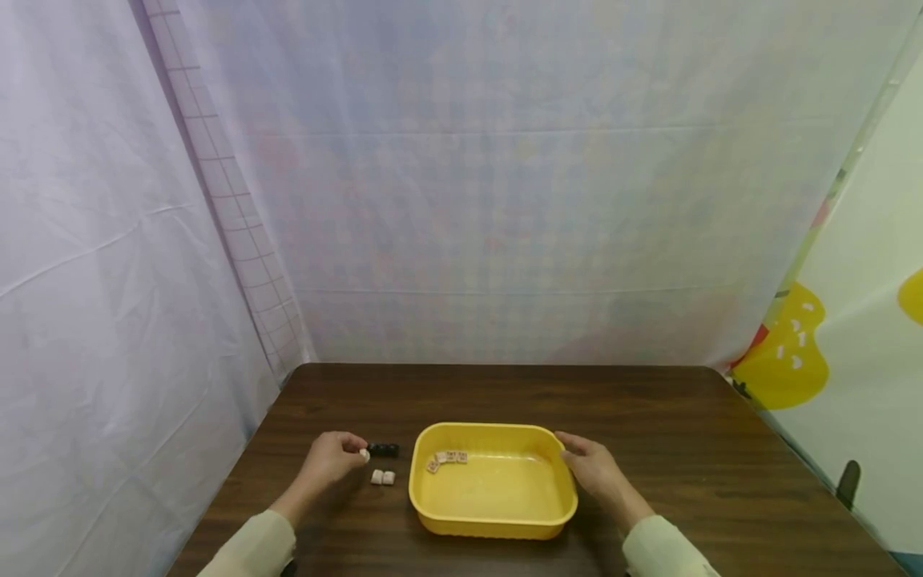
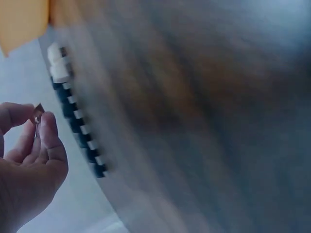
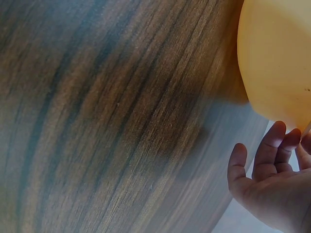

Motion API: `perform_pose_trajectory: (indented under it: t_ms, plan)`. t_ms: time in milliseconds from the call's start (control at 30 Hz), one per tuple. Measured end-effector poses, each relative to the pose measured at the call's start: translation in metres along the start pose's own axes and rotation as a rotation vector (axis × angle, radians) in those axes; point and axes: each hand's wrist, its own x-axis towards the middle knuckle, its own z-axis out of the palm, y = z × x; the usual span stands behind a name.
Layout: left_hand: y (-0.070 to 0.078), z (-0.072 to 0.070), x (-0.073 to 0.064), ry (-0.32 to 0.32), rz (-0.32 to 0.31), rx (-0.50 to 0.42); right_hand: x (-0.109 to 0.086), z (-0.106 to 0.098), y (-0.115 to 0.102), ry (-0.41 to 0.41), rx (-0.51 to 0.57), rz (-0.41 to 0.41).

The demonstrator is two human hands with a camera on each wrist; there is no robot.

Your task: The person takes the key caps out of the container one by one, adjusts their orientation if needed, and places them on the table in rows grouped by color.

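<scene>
Between thumb and fingertips, my left hand (image 1: 336,455) pinches a small white tile (image 1: 364,455), seen edge-on and brownish in the left wrist view. Close to those fingers lies a row of black-backed tiles (image 2: 77,121) with white lower parts. Two white tiles (image 1: 383,478) lie on the table nearer to me. My right hand (image 1: 593,465) grips the right rim of a yellow plastic basin (image 1: 497,529), its little finger held away from the wall in the right wrist view. Inside the basin, several white tiles with reddish markings (image 1: 451,457) lie face up at the back left.
The basin stands on a dark wood-grain table (image 1: 649,401) with rounded far corners. White sheeting (image 1: 505,240) hangs behind the table. More of it (image 1: 108,280) hangs at the left, and a sheet with yellow printed shapes (image 1: 786,353) at the right.
</scene>
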Motion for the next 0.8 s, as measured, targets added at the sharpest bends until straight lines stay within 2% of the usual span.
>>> perform_pose_trajectory:
  t_ms: [100,267,800]
  plan:
    - [-0.007,0.0,-0.005,-0.033,-0.033,-0.014,0.0,0.0,-0.001,-0.002,-0.003,0.006]
    - [-0.017,0.003,-0.008,-0.061,-0.054,-0.007,-0.001,-0.001,-0.002,-0.005,-0.009,0.014]
    - [-0.028,0.01,-0.01,-0.112,-0.015,0.002,-0.002,-0.001,-0.001,-0.008,-0.003,0.014]
